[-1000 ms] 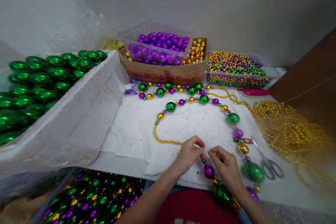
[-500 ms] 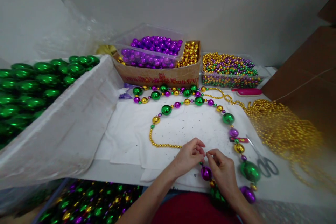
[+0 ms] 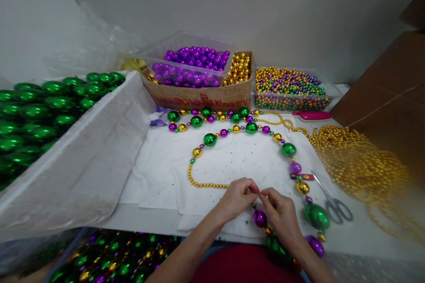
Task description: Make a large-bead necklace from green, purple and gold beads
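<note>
A long necklace of green, purple and gold beads [image 3: 288, 149] lies in a loop on a white cloth [image 3: 166, 168]. My left hand [image 3: 237, 199] pinches the end of its thin gold bead strand [image 3: 202, 184]. Fingertip to fingertip with it, my right hand [image 3: 282, 214] pinches the other end of the necklace, just above a purple bead [image 3: 260, 218]. Both hands are closed, meeting at the near edge of the cloth. The lower beads of the loop hang over the table's front edge toward my lap.
A white box of large green beads [image 3: 43, 110] fills the left. At the back stand tubs of purple beads [image 3: 195, 64], gold beads [image 3: 239, 68] and mixed small beads [image 3: 288, 86]. A heap of gold strands [image 3: 358, 163], scissors [image 3: 334, 205] and a pink tool [image 3: 314, 115] lie right.
My two hands have drawn closer until their fingertips meet at the necklace ends. The view shifted slightly; the beads on the cloth stayed put.
</note>
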